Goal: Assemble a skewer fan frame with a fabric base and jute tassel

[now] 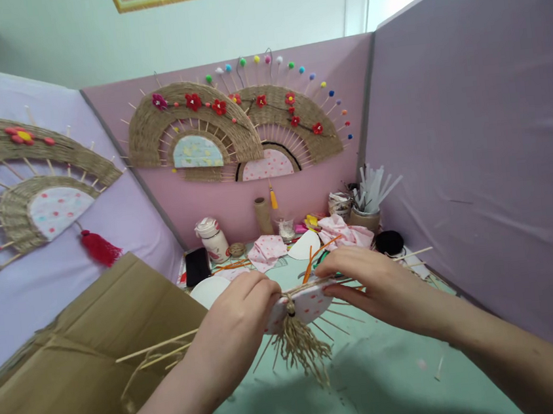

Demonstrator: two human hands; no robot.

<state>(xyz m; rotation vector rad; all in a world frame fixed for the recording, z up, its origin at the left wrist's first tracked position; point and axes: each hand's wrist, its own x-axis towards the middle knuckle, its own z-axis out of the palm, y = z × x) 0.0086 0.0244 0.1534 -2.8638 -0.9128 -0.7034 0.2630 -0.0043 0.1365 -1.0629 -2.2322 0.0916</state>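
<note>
Between my hands, above the table, is a half-round fan piece (311, 303) covered in white cloth with pink dots. Thin sticks fan out from it on the side away from its straight edge. My left hand (241, 319) grips one end of that edge, its fingers curled and partly hidden. The other end is pinched between thumb and fingers of my right hand (363, 280). From the middle of the edge a twine tassel (301, 346) hangs down, tied by a knotted cord. Longer sticks (157, 348) and a loose strand of twine stick out to the left behind my left wrist.
A cardboard sheet (99, 357) leans at the left. Behind my hands lie dotted cloth (266, 253), a white half-disc (303, 245), a bottle (212, 240), a cardboard tube (263, 216) and a holder of glue sticks (373, 190). Finished fans (193, 120) hang on the partitions.
</note>
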